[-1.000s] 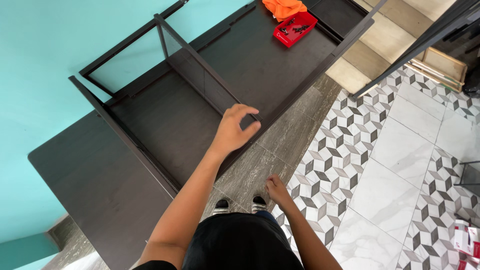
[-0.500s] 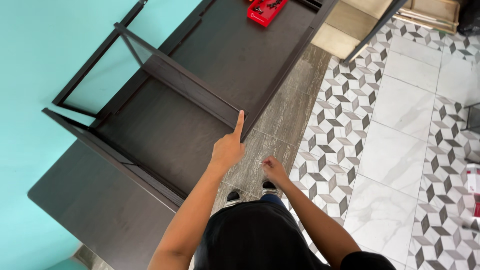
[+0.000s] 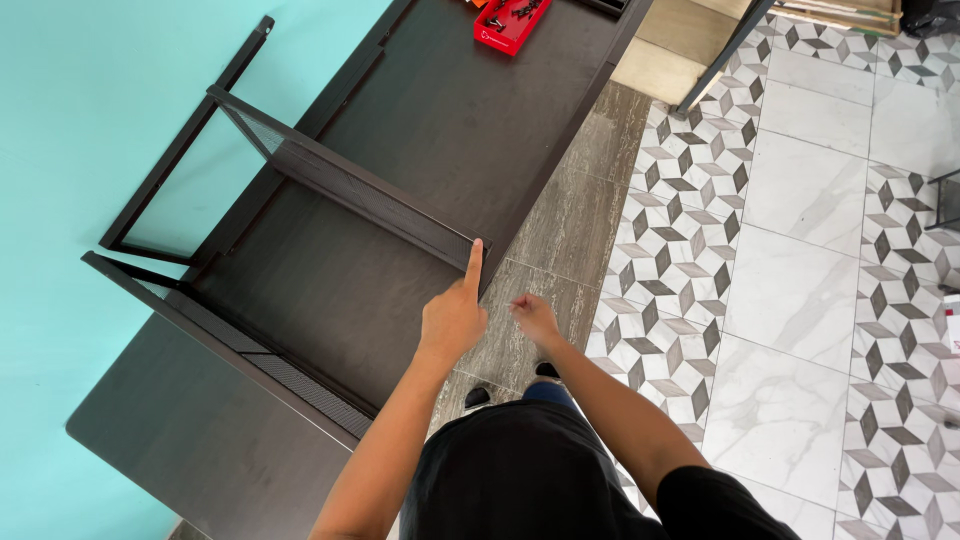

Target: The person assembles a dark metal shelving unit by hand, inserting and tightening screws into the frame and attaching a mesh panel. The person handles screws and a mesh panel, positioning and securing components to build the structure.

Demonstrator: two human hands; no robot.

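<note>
Dark panel end: the left hand (image 3: 455,318) has its forefinger stretched out, tip touching the near end of the mesh panel (image 3: 365,190); other fingers curled, holding nothing.
Right hand: right hand (image 3: 535,318) hangs loosely curled, holding nothing, over the grey floor strip (image 3: 565,230), just beside the left.
Mesh panel: upright across the dark desk top (image 3: 450,110), reaching its near edge.
Red tray: red tray (image 3: 510,22) at the desk's far end.
Wall: turquoise wall (image 3: 90,110) behind.
</note>
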